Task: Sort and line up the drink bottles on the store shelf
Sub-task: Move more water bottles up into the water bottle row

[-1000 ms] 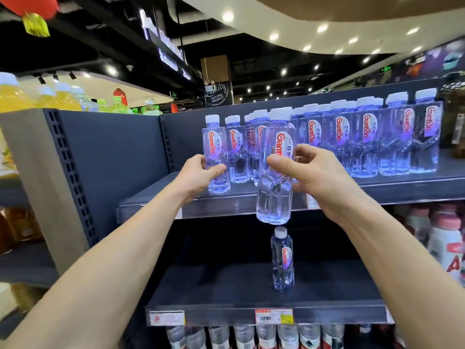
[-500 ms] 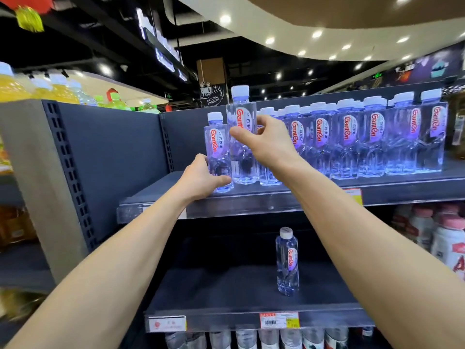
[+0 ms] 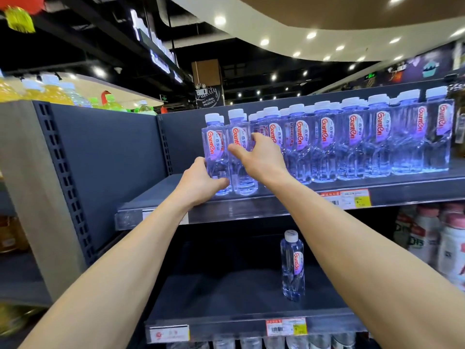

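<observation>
Dark grey store shelves stand under bright round ceiling lights. On the top shelf [image 3: 156, 192], a long row of water bottles [image 3: 352, 137] runs toward the right edge. A second ago the right hand [image 3: 259, 157] was lifting a bottle up from down low. Now that new bottle [image 3: 237, 142] stands on the top shelf near its front edge, at the left end of the row. The right hand still holds it, thumb in front and fingers curled behind. The left hand [image 3: 198, 182] grips the bottom of the end bottle [image 3: 214, 144], which touches the new bottle on its left side. So one more bottle has joined the line, and both hands look ready to push the pair straight. One lone bottle [image 3: 293, 265] waits on the lower shelf [image 3: 226, 298], near its middle, so I think the job is not finished yet.
</observation>
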